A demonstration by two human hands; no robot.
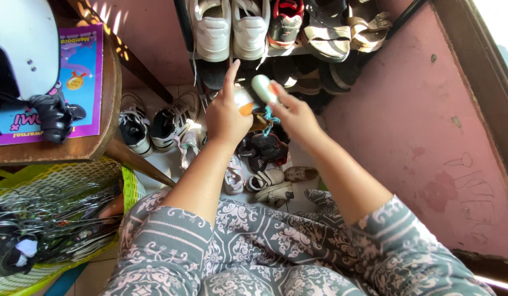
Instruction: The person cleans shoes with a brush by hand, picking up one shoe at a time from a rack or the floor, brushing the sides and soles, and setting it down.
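Note:
My left hand [225, 116] grips a small child's shoe [246, 102] with an orange patch, index finger pointing up. My right hand [295, 116] holds a pale green brush [264, 88] against that shoe, with a teal cord hanging below it. Both hands are raised in front of a shoe rack [287, 50]. Most of the shoe is hidden behind my left hand. My patterned grey sleeves and lap fill the lower frame.
White sneakers [230, 30], a red shoe and sandals sit on the rack. Several small shoes [265, 164] and black-and-white sneakers [152, 125] lie on the floor. A wooden table [95, 143] at left carries a helmet and booklet. A yellow-green basket [56, 219] holds wire hangers. A pink wall stands right.

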